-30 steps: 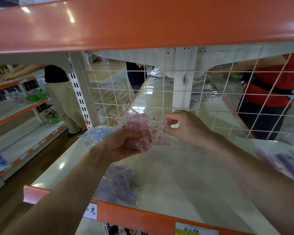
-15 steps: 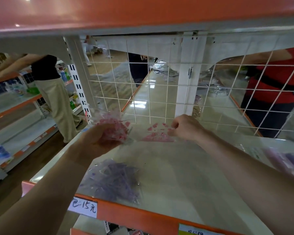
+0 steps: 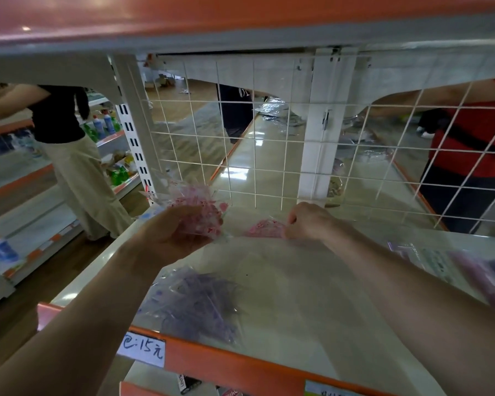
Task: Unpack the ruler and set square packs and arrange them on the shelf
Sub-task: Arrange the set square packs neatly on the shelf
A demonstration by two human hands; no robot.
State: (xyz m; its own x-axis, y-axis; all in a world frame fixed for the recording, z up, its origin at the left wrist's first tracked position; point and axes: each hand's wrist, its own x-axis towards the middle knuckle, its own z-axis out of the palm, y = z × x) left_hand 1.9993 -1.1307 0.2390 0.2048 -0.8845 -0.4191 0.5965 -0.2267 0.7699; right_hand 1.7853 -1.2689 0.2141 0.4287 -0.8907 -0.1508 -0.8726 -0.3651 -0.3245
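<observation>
My left hand (image 3: 169, 232) grips a bunch of clear packs with pink rulers and set squares (image 3: 196, 208), held just above the back left of the white shelf (image 3: 312, 295). To its right, my right hand (image 3: 307, 221) pinches one pink pack (image 3: 265, 229) that lies flat on the shelf near the wire grid. A heap of purple packs (image 3: 195, 304) lies at the shelf's front left. More purple packs (image 3: 475, 270) lie at the right edge.
A white wire grid (image 3: 269, 155) closes the shelf's back, with a white post (image 3: 317, 155) behind it. An orange shelf (image 3: 240, 15) hangs close overhead. A price tag (image 3: 143, 350) sits on the orange front rail. People stand at left (image 3: 69, 155) and behind the grid at right (image 3: 475, 144).
My right hand has drawn one pink pack away from the bunch and lowered it onto the shelf. My left hand moved left and down with the remaining packs.
</observation>
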